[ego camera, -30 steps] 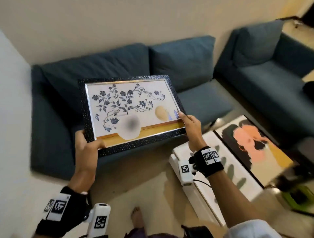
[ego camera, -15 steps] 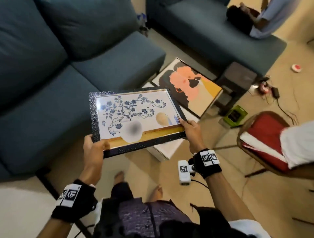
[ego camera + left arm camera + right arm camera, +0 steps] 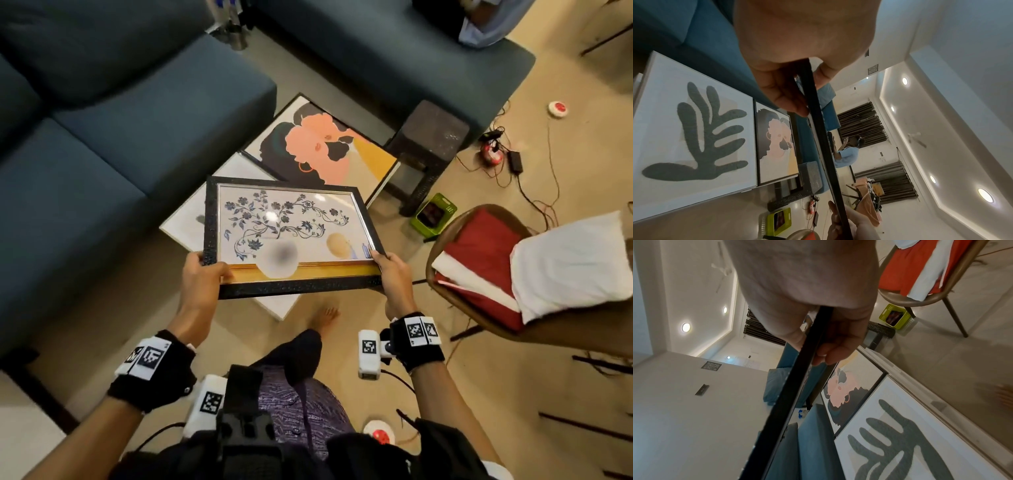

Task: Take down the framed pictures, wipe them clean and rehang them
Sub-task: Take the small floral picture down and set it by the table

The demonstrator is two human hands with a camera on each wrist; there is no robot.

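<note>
I hold a black-framed floral picture (image 3: 287, 233) almost flat above the floor. My left hand (image 3: 202, 270) grips its lower left corner, thumb on the front. My right hand (image 3: 390, 265) grips the lower right corner. Both wrist views show the frame edge-on (image 3: 818, 123) (image 3: 797, 382), pinched between thumb and fingers. Beneath it on the floor lie a white-framed grey leaf print (image 3: 694, 138) (image 3: 900, 443) and a picture of peach and black figures (image 3: 322, 147) (image 3: 777, 146) (image 3: 849, 386). The leaf print is mostly hidden in the head view.
A blue sofa (image 3: 102, 137) runs along the left and top. A dark stool (image 3: 428, 137) and a green basket (image 3: 433, 214) stand right of the pictures. A chair with red and white cloths (image 3: 513, 267) is at right. Cables (image 3: 513, 164) trail on the floor.
My view has turned from the wall and sofa down to the floor. The floral picture has come lower and flatter, over the pictures lying on the floor. Both hands keep their grips.
</note>
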